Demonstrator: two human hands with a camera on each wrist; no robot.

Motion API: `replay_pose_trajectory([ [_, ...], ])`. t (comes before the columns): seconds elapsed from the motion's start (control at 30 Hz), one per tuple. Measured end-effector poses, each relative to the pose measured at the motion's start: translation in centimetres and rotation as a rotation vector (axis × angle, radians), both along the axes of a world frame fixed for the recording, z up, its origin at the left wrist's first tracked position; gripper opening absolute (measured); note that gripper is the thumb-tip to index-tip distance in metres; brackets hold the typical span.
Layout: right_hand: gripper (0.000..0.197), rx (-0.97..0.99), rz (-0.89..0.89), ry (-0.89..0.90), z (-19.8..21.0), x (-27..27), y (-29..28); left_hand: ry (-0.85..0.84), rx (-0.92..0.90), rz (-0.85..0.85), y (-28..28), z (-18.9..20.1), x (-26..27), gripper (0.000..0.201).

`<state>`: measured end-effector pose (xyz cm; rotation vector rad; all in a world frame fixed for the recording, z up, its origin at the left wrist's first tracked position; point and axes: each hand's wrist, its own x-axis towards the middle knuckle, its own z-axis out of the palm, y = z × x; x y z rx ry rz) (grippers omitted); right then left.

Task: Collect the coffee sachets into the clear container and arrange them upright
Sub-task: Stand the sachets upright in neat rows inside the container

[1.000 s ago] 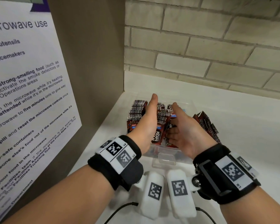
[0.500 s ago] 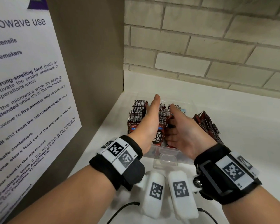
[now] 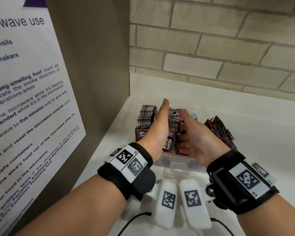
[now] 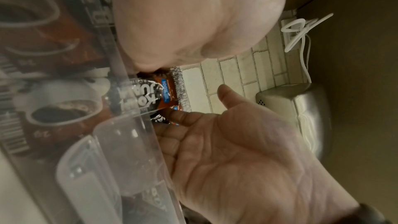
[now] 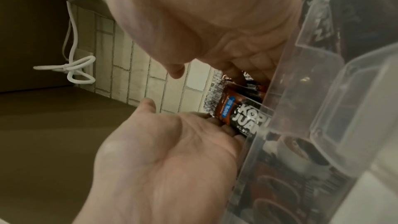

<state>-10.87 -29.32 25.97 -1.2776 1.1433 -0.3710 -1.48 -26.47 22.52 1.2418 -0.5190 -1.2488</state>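
Two hands in the clear container (image 3: 179, 160) on the white bench (image 3: 262, 150): left hand (image 3: 157, 128), fingers straight, braces a row of coffee sachets (image 3: 146, 116) upright, right hand (image 3: 197, 140) curls fingers around middle sachets, likely squaring them, while a loose pile (image 3: 220, 132) waits outside, right of the container.

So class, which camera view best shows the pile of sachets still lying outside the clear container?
The head view: the loose pile of sachets lies on the counter right of the clear container, unobstructed. Neither wrist view shows that pile; they show only the container's wall and sachets inside.
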Motion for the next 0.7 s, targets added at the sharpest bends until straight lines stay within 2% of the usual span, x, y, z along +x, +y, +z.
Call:
replay_pose_trajectory([
  [0.1,0.066,-0.007,-0.005,0.006,0.0,0.0,0.1,-0.024,-0.028,0.009,0.6,0.6,-0.1,0.133],
  [0.27,0.066,-0.007,-0.021,-0.001,0.2,0.2,0.0,-0.044,-0.034,0.033,1.6,1.6,-0.1,0.088],
  [0.3,0.069,-0.010,-0.022,-0.005,0.2,0.2,0.0,-0.042,-0.036,0.036,1.6,1.5,-0.1,0.087],
  [0.4,0.069,-0.012,-0.011,-0.039,0.1,0.1,-0.1,-0.031,-0.058,0.007,1.4,1.0,0.0,0.110],
  [0.43,0.066,-0.017,-0.008,-0.054,0.1,0.1,-0.1,-0.035,-0.064,0.014,1.3,0.8,0.0,0.112],
  [0.63,0.046,-0.038,0.007,-0.073,-0.5,-0.4,-0.7,-0.023,-0.064,0.042,1.0,0.6,0.0,0.098],
  [0.7,0.043,-0.044,0.015,-0.056,-0.7,-0.4,-0.8,-0.019,-0.050,0.045,1.0,0.6,0.1,0.102],
])
